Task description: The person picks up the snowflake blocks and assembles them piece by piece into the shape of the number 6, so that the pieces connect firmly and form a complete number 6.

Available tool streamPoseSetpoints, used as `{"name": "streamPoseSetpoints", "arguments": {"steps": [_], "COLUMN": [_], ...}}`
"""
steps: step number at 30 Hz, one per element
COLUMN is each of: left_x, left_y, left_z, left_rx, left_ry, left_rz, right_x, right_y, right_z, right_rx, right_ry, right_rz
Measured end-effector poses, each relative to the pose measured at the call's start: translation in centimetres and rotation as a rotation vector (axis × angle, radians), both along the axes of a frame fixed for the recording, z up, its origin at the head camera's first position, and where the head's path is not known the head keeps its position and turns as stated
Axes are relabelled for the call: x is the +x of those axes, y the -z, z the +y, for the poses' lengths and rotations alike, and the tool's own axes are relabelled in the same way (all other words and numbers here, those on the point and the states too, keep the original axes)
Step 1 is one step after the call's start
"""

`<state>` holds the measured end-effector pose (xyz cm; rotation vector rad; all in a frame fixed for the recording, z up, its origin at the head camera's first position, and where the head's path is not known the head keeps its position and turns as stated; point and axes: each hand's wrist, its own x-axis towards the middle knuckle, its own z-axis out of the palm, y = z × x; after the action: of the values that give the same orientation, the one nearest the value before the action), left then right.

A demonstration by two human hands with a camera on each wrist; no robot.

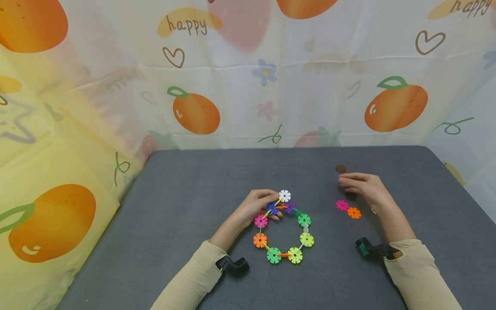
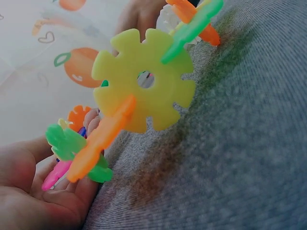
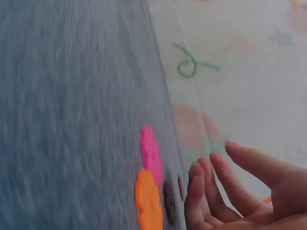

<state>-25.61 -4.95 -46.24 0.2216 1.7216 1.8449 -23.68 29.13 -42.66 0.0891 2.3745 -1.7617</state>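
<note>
My left hand (image 1: 253,207) holds a loop of linked snowflake discs (image 1: 295,255) at its far left part, beside the blue disc (image 1: 272,209). A white disc (image 1: 284,196) sticks up at the top of the loop. In the left wrist view a yellow notched disc (image 2: 144,79) fills the middle, and curled fingers lie behind the linked pieces. My right hand (image 1: 368,189) hovers above the table near a loose brown disc (image 1: 340,168). In the right wrist view its thumb and fingers stand apart with nothing between them.
A pink disc (image 1: 342,205) and an orange disc (image 1: 354,213) lie on the grey table (image 1: 186,185), left of the right wrist. A small pale piece (image 1: 373,211) is partly hidden by that wrist. A fruit-patterned cloth (image 1: 240,99) hangs behind the table.
</note>
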Motion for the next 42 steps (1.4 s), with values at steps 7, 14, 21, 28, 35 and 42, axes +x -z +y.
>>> {"name": "streamPoseSetpoints", "arguments": {"steps": [7,14,21,28,35,42], "left_x": [0.1,0.1,0.0,0.0,0.1,0.0], "left_y": [0.0,-0.1,-0.1,-0.1,-0.2,-0.2], "left_z": [0.0,-0.1,0.0,0.0,0.0,0.0], "left_rx": [-0.019,-0.023,-0.033,-0.045,-0.039,-0.024], "left_ry": [-0.006,0.0,-0.004,-0.017,-0.023,-0.018], "left_rz": [0.003,0.002,0.0,-0.006,-0.017,-0.025], "right_x": [0.2,0.1,0.1,0.0,0.2,0.3], "right_y": [0.1,0.0,-0.3,-0.3,-0.4,-0.9], "right_z": [1.5,2.0,2.0,2.3,1.3,-1.6], "right_rx": [0.301,0.393,0.454,0.461,0.353,0.161], "right_ry": [-0.003,-0.058,-0.118,-0.132,-0.072,-0.037], "right_rz": [-0.032,-0.082,-0.069,-0.067,-0.004,0.128]}}
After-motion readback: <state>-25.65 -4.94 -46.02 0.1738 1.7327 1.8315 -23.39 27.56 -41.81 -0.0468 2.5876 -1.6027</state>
